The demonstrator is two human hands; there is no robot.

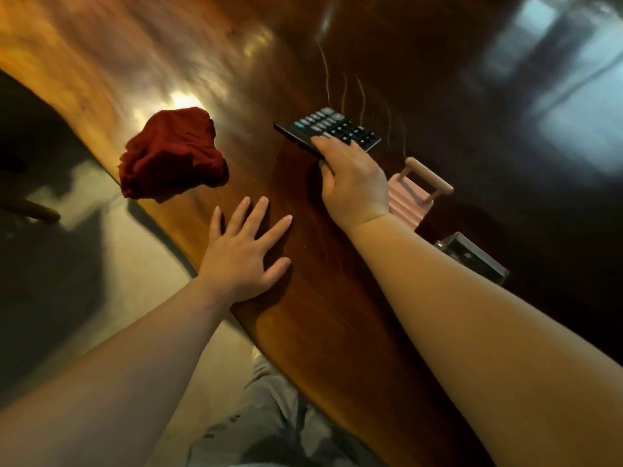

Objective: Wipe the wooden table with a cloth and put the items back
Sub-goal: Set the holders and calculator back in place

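A crumpled dark red cloth (172,156) lies on the glossy wooden table (236,62) near its left edge. My left hand (246,254) rests flat on the wood below the cloth, fingers spread, holding nothing. My right hand (350,183) grips the near end of a black remote control (332,128) with many buttons, fingers over its top and thumb at its side. The remote sits low over the table, right of the cloth.
A small pink ridged washboard-like item with wooden posts (413,197) lies just right of my right wrist. A grey rectangular box (472,256) sits beside my right forearm. The table's curved edge (188,261) runs diagonally, with pale floor to its left.
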